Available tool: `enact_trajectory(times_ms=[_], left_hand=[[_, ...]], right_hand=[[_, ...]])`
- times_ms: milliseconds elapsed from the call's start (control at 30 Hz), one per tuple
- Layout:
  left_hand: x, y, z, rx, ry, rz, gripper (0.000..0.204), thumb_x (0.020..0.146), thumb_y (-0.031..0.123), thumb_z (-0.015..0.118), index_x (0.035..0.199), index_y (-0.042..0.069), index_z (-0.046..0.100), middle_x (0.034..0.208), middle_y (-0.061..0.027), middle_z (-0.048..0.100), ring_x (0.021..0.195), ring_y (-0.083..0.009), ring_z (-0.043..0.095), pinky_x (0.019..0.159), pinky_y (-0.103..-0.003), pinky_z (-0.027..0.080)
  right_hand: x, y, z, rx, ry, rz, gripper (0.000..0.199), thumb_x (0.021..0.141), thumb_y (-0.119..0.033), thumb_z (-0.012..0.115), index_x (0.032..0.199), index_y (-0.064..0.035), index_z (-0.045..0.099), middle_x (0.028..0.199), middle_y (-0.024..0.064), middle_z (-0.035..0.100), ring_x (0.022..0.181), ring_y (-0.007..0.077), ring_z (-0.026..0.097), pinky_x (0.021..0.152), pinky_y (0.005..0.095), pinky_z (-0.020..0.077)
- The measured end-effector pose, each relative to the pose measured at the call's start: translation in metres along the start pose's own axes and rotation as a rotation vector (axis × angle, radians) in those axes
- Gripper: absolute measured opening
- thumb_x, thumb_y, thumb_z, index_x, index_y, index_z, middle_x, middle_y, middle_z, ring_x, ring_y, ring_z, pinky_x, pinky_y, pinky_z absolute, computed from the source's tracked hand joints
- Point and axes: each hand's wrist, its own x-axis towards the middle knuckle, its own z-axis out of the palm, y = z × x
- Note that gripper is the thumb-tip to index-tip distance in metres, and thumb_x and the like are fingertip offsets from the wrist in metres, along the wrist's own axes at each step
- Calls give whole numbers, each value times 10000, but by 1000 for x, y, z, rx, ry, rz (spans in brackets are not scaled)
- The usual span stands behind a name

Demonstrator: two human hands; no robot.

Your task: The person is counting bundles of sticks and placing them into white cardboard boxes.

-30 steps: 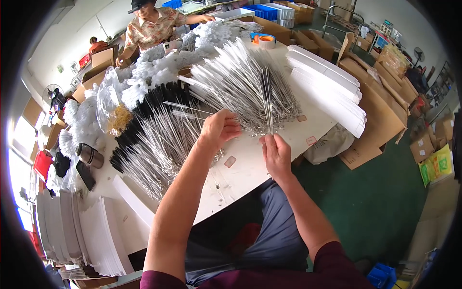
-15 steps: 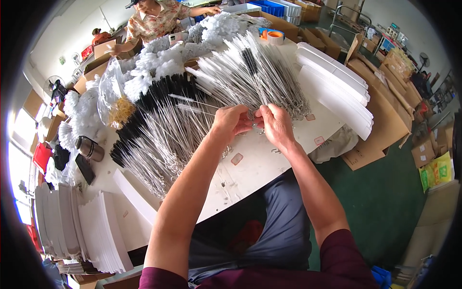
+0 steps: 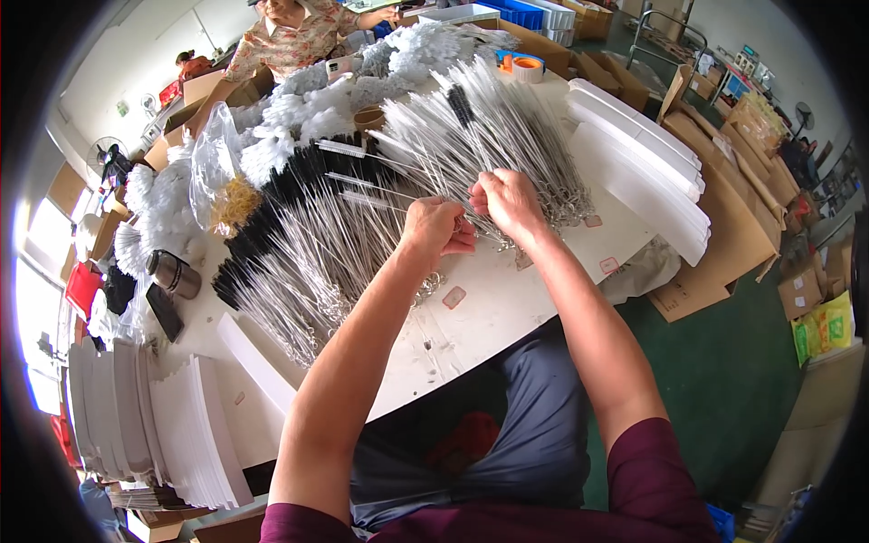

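Left hand point(image 3: 436, 231) and right hand point(image 3: 509, 201) closed together, pinching thin wire brushes point(image 3: 362, 185) just above brush pile point(image 3: 471, 136) on bench point(image 3: 507, 299). Risk: loose pinch dropping 1 brush into pile; stems snagging neighbours, dragging extras toward bench edge.

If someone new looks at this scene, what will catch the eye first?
First, the two hands, left hand and right hand, close together at the table's middle, pinching a few thin wire brushes. Around them, great heaps of wire brushes cover the white table. White fluffy brush heads pile up at the far left.
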Motion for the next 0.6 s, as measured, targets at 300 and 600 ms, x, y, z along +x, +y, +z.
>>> enact_trajectory(times_ms=[300,600], left_hand=[[-45,29,-21,-76,-85,-45,200,1016,194,518,940,26,593,753,-152,678,600,-249,665,574,-380,579],[-97,61,-47,316,-62,125,260,994,161,526,813,-6,609,629,-134,653,452,-187,628,398,-310,524]], right_hand=[[-5,-5,7,326,-28,57,319,1017,-209,537,871,52,649,844,117,713,728,144,685,646,275,556],[4,10,-2,433,-82,41,325,1052,-260,554,916,28,619,1171,258,689,1021,312,718,929,416,591]])
